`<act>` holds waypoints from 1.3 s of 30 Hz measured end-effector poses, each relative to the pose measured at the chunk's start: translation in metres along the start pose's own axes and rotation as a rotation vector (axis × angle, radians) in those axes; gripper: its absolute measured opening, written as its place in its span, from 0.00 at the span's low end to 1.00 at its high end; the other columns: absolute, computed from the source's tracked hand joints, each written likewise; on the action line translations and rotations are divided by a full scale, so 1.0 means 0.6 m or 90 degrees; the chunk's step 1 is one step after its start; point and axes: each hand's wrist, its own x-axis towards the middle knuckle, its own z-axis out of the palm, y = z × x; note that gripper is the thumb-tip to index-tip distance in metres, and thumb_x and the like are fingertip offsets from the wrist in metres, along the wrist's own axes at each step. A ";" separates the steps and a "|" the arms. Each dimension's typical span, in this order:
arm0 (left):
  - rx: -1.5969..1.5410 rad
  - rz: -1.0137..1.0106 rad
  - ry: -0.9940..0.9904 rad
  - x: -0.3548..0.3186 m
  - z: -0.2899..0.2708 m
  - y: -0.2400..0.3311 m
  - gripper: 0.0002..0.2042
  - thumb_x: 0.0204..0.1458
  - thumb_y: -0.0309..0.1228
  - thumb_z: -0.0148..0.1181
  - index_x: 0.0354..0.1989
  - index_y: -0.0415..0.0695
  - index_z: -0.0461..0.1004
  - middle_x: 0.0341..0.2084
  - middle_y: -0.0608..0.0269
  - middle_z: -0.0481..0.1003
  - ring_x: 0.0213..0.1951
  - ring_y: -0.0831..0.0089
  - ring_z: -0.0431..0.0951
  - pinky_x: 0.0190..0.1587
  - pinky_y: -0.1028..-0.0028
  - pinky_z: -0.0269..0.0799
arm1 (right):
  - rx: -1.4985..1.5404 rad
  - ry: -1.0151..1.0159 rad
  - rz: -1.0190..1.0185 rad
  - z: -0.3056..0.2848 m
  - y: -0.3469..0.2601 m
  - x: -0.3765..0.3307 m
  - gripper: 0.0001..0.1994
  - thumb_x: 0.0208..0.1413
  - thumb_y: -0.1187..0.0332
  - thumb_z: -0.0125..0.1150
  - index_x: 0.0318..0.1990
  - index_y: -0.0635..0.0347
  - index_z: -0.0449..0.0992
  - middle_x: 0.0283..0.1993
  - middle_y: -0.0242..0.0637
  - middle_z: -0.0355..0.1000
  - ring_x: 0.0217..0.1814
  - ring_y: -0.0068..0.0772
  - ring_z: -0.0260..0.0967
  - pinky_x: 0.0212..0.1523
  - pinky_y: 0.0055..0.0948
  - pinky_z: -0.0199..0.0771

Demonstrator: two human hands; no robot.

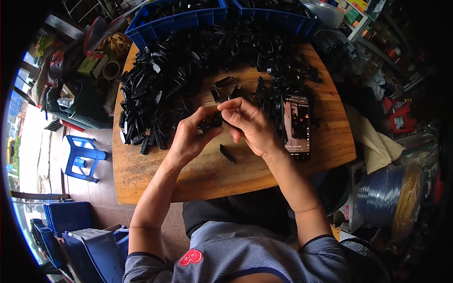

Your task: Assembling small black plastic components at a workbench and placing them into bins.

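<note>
Over the wooden table [188, 177], my two hands meet close together. My left hand [188, 139] is curled with thumb and fingers around a small black plastic piece [207, 125]. Beside it, my right hand [252, 127] is closed, its thumb and forefinger brought together at the left hand's fingertips. A dark bit shows under its fingers, too hidden to name. One loose black plastic piece [228, 154] lies on the wood just below the hands. A big heap of similar black pieces [163, 87] spreads around the table's left and far sides.
Two blue crates [177, 21] of black pieces stand at the far edge. A phone [296, 127] with a lit screen lies right of my right hand. On the floor at left is a blue-and-white stool [80, 158]; a wrapped spool [387, 195] stands at right.
</note>
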 end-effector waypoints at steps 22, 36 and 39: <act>-0.445 -0.139 -0.041 0.005 -0.009 0.013 0.22 0.46 0.26 0.62 0.51 0.35 0.64 0.31 0.57 0.74 0.32 0.71 0.76 0.39 0.73 0.73 | -0.359 0.062 -0.252 0.014 0.008 0.009 0.19 0.53 0.56 0.60 0.42 0.61 0.65 0.29 0.28 0.65 0.26 0.13 0.62 0.25 0.15 0.64; 0.269 0.138 0.012 0.011 -0.066 -0.003 0.16 0.30 0.16 0.58 0.32 0.45 0.75 0.25 0.62 0.70 0.34 0.61 0.70 0.36 0.69 0.69 | -0.726 -0.051 -0.106 -0.027 -0.014 -0.014 0.14 0.44 0.71 0.65 0.40 0.61 0.71 0.29 0.32 0.67 0.29 0.23 0.63 0.32 0.23 0.66; 0.363 0.162 -0.057 0.003 -0.054 -0.018 0.18 0.30 0.16 0.57 0.34 0.47 0.76 0.26 0.63 0.68 0.36 0.63 0.69 0.37 0.69 0.69 | -0.538 -0.037 0.066 -0.014 -0.031 -0.011 0.13 0.46 0.69 0.65 0.38 0.62 0.71 0.29 0.27 0.65 0.29 0.15 0.59 0.30 0.18 0.63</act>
